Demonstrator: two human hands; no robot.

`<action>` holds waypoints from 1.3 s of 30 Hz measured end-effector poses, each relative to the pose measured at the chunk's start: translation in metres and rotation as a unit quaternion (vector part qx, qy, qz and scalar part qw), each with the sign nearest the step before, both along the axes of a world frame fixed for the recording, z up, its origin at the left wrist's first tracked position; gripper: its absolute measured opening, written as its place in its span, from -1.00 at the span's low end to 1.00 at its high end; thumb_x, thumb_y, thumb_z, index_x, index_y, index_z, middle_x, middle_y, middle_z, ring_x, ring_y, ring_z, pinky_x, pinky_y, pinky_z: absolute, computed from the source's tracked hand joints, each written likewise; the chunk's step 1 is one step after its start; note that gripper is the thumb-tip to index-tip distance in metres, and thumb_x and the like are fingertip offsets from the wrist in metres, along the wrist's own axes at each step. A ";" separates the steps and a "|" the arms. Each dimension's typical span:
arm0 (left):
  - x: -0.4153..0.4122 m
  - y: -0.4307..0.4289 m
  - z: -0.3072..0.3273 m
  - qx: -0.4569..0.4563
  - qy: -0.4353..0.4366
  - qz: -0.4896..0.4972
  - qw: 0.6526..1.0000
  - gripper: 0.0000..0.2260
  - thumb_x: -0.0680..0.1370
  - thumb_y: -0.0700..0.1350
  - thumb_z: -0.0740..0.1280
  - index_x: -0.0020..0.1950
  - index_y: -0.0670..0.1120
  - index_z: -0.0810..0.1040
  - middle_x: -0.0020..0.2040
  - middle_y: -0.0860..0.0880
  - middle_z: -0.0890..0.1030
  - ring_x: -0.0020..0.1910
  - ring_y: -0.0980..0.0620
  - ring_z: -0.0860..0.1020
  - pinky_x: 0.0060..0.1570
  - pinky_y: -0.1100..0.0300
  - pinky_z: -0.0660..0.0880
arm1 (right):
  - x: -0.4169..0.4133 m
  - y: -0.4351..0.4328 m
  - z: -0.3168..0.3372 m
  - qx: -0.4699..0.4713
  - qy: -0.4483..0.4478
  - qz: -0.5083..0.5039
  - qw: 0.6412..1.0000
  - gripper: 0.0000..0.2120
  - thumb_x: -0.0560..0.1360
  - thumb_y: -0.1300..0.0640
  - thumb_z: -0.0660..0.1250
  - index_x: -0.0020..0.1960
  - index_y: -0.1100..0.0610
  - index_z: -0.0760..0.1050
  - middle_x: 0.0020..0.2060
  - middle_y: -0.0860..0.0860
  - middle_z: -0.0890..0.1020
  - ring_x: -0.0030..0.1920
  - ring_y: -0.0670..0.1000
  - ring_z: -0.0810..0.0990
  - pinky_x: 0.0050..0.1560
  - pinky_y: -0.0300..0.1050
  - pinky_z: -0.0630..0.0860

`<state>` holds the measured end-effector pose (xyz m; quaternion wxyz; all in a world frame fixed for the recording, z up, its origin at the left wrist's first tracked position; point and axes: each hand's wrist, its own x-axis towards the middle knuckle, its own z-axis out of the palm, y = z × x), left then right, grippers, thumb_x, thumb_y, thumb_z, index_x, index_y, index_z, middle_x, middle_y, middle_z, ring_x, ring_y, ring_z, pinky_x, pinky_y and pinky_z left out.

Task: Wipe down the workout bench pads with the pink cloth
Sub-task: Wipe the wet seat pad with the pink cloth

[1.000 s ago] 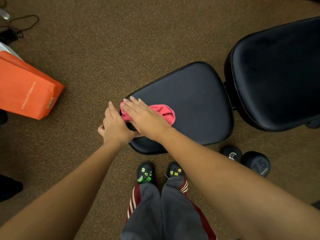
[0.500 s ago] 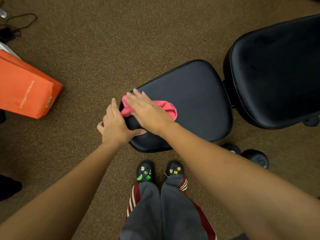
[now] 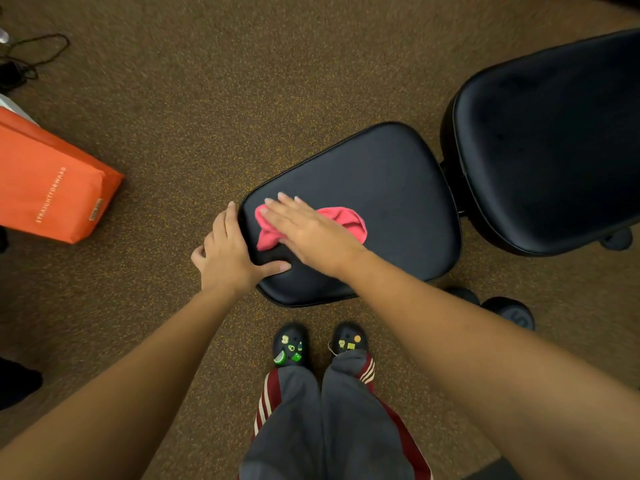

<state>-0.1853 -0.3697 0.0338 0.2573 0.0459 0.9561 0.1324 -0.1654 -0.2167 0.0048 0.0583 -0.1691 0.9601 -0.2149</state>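
On pad (image 3: 381, 188), right hand (image 3: 308, 233) seemingly presses cloth (image 3: 346, 218).

Single head-worn wide-angle view, steeply downward, close above the seat pad (image 3: 363, 181) (shoes (image 3: 290, 348) near bottom edge)

You see a bright pink cloth (image 3: 344, 219) on a black vinyl seat pad (image 3: 381, 174) beside a black back pad (image 3: 554, 140), brown carpet (image 3: 242, 81) flecked with yellow, an orange bag (image 3: 52, 181) lettered in white, and your grey trousers (image 3: 287, 427) striped maroon and white above black clogs (image 3: 290, 344) dotted with green and yellow charms.
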 end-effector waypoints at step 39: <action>-0.005 0.002 0.025 0.165 -0.022 0.004 0.986 0.06 0.11 0.51 0.16 0.51 0.04 0.05 0.45 -0.06 0.09 0.44 -0.09 0.06 0.41 -0.10 -0.03 | 0.078 -0.002 0.042 -0.252 -0.119 -0.248 0.928 -0.58 0.58 0.15 0.21 0.43 0.10 0.33 0.37 0.02 0.44 0.38 -0.07 0.37 0.40 -0.23 0.25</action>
